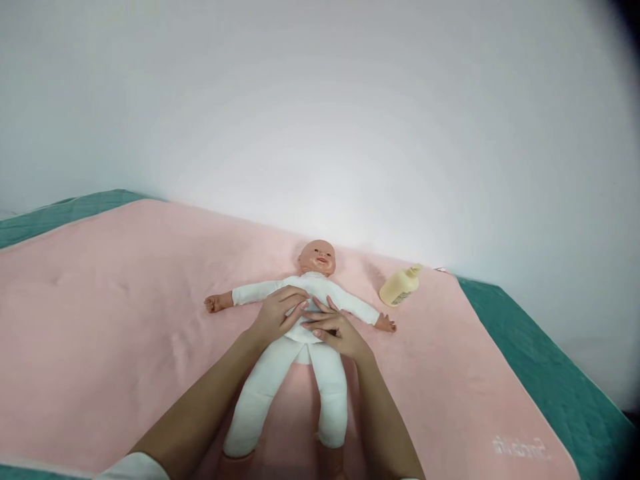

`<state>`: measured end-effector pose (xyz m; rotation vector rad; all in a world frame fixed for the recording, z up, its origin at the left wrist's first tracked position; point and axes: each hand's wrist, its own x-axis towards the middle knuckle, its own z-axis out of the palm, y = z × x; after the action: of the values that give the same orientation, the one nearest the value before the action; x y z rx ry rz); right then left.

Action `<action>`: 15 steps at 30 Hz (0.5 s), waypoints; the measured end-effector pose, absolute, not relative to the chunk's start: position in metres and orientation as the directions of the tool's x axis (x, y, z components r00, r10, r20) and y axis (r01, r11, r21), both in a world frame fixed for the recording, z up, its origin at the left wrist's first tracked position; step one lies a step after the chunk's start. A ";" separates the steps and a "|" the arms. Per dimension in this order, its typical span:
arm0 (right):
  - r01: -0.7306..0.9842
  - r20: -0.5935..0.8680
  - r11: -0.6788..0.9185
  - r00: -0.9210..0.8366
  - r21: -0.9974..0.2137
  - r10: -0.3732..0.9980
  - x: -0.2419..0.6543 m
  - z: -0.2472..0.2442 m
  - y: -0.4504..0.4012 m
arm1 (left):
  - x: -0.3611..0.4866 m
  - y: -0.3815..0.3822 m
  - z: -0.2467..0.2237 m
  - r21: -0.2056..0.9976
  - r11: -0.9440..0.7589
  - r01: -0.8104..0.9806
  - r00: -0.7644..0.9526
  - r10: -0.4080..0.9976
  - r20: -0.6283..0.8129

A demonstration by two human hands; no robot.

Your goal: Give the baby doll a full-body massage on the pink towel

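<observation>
A baby doll (319,259) in a white cloth suit lies on its back, arms spread and legs pointing toward me. My left hand (283,312) rests on the left side of its belly, fingers bent and close together; whether they pinch the cloth is too small to tell. From the right, my right hand (334,327) lies on the belly with its fingers spread, the tips close to my left hand's fingers. A pale yellow pump bottle (399,287) leans beyond the doll's hand on the right.
Under the doll is a pink blanket (125,320) with faint lettering at the lower right. Green quilted fabric (540,353) shows past its edges. A pale wall (320,120) rises behind.
</observation>
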<state>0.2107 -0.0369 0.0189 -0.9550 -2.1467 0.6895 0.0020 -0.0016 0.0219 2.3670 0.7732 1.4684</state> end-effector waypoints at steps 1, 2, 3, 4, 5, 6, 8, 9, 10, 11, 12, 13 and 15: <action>0.424 0.351 0.586 -0.511 -0.691 0.785 0.210 0.018 -0.037 | 0.002 -0.001 0.020 0.463 -0.834 0.300 0.359 0.548 0.755; 0.421 0.323 0.571 -0.526 -0.705 0.787 0.210 0.018 -0.037 | 0.002 0.000 0.019 0.459 -0.837 0.298 0.360 0.544 0.758; 0.417 0.290 0.548 -0.537 -0.726 0.792 0.209 0.017 -0.037 | 0.002 0.000 0.018 0.457 -0.837 0.300 0.354 0.543 0.762; 0.412 0.264 0.524 -0.540 -0.745 0.799 0.209 0.017 -0.036 | 0.002 0.001 0.017 0.456 -0.836 0.304 0.341 0.543 0.768; 0.410 0.250 0.506 -0.534 -0.759 0.807 0.208 0.017 -0.036 | 0.002 0.001 0.016 0.457 -0.833 0.310 0.324 0.545 0.773; 0.411 0.244 0.495 -0.526 -0.766 0.814 0.208 0.017 -0.035 | 0.002 0.001 0.016 0.459 -0.830 0.316 0.308 0.547 0.778; 0.435 0.236 0.489 -0.517 -0.756 0.823 0.207 0.017 -0.033 | 0.002 0.001 0.015 0.468 -0.824 0.319 0.289 0.554 0.780; 0.457 0.222 0.492 -0.525 -0.741 0.822 0.207 0.017 -0.032 | 0.002 0.001 0.015 0.476 -0.821 0.316 0.289 0.561 0.776; 0.486 0.199 0.494 -0.538 -0.721 0.819 0.207 0.016 -0.030 | 0.002 0.002 0.015 0.483 -0.818 0.311 0.291 0.566 0.771; 0.519 0.171 0.494 -0.549 -0.698 0.818 0.207 0.016 -0.028 | 0.002 0.002 0.014 0.490 -0.816 0.307 0.293 0.571 0.767; 0.551 0.144 0.490 -0.553 -0.675 0.821 0.207 0.015 -0.026 | 0.003 0.002 0.014 0.497 -0.813 0.303 0.294 0.575 0.763; 0.582 0.121 0.483 -0.549 -0.654 0.827 0.207 0.014 -0.024 | 0.003 0.002 0.013 0.502 -0.812 0.298 0.294 0.578 0.761; 0.633 0.098 0.460 -0.520 -0.623 0.848 0.206 0.012 -0.020 | 0.003 0.002 0.013 0.508 -0.812 0.288 0.290 0.580 0.762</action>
<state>0.2059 -0.0204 0.0117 -1.2457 -2.3177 0.7447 0.0028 0.0024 0.0126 2.2888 0.7935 1.5303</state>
